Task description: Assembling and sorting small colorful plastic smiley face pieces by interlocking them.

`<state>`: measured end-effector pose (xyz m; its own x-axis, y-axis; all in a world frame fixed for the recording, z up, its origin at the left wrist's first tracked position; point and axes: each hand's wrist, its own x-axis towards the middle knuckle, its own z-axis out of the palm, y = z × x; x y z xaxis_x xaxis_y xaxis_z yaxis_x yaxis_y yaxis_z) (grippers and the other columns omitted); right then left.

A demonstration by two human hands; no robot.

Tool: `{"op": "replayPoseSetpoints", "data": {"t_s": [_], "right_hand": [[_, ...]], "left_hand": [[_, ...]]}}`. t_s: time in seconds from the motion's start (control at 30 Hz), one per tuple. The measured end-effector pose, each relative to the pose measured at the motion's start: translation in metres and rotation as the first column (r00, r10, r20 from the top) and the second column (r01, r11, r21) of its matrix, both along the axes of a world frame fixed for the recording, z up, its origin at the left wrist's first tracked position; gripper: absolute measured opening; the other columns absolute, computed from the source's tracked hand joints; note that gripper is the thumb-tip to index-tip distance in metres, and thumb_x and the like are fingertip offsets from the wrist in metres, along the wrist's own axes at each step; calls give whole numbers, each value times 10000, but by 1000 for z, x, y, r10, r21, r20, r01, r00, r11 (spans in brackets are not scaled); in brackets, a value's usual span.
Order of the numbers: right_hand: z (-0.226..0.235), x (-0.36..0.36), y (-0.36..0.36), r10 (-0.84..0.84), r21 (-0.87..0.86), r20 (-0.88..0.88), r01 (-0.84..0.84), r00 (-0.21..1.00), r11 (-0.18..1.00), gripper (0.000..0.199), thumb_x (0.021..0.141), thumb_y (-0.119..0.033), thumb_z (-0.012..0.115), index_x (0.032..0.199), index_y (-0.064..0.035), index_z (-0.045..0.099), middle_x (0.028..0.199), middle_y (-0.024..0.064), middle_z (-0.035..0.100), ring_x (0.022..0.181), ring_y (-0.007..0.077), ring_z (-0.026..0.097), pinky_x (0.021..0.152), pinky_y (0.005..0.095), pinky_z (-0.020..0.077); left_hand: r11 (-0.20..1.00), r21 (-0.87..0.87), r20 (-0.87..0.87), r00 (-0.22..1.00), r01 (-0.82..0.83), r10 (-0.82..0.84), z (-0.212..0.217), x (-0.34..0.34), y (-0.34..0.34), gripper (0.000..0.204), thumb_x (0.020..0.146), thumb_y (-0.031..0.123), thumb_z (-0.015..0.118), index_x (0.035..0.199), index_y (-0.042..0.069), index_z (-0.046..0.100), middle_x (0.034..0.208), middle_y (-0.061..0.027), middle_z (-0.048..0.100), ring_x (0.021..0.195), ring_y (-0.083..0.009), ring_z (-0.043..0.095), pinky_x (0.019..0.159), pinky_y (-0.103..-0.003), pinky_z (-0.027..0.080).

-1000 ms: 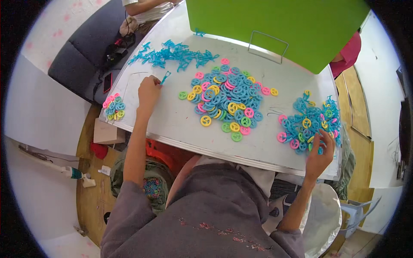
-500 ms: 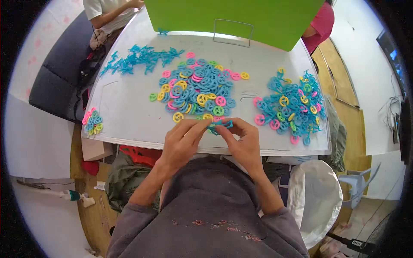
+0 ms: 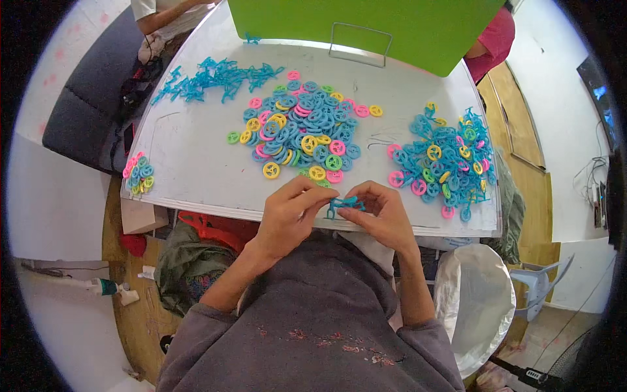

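A small blue plastic toy frame (image 3: 347,204) with a forked end is held over the near table edge. My right hand (image 3: 386,215) pinches it between thumb and fingers. My left hand (image 3: 292,212) is closed, its fingertips pressed together at the frame's left end; any small part between them is hidden. Just beyond my hands lies a heap of small spoked plastic wheels (image 3: 307,124) in blue, pink, yellow and green. To the right is a pile of blue frames mixed with coloured wheels (image 3: 447,157). Loose blue frames (image 3: 219,78) lie at the far left.
The white table (image 3: 196,150) also bears a small wheel cluster (image 3: 138,174) at its left corner. A green board (image 3: 353,29) with a wire stand (image 3: 360,44) rises at the far side. People sit at both far corners. A silvery-white lined container (image 3: 480,307) stands by my right.
My hands have drawn slightly apart and the blue frame has turned, so its forked end now shows between them. The whole view has shifted a little. The piles look the same.
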<state>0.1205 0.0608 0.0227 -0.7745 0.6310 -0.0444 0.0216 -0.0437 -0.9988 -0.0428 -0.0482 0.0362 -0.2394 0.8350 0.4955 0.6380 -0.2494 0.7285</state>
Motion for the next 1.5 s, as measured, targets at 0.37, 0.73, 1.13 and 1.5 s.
{"op": "replayPoseSetpoints", "data": {"t_s": [0.37,0.73,1.13,1.5], "right_hand": [[-10,3,-20,-257,537,180,124,949,835,224,782,-26,703,1002,1,670,865,108,695,794,172,662,719,283,508],[-19,16,-5,-342,17,-21,342,940,940,189,845,-47,676,1016,33,668,919,66,683,839,123,628,753,272,508],[-17,6,-7,-315,103,-139,330,939,938,194,879,-22,638,1068,18,619,954,53,652,849,91,603,731,217,470],[-21,4,-11,-271,153,-69,279,960,948,154,884,-18,630,1032,13,606,959,47,652,841,63,575,727,214,454]], "left_hand": [[984,-15,-82,981,-177,175,-24,38,-7,315,766,-46,661,1068,41,660,881,-104,601,743,-253,628,629,-336,517],[924,22,-345,865,-382,365,-30,-3,56,293,744,55,713,1032,90,672,899,-85,574,860,-278,499,763,-396,427],[978,-193,620,782,84,55,-24,13,39,133,841,61,675,943,12,604,861,-54,644,777,-120,621,634,-263,478],[957,-260,693,715,130,91,-26,16,35,132,856,-26,603,951,-11,512,854,-88,626,784,-148,630,669,-290,524]]}}
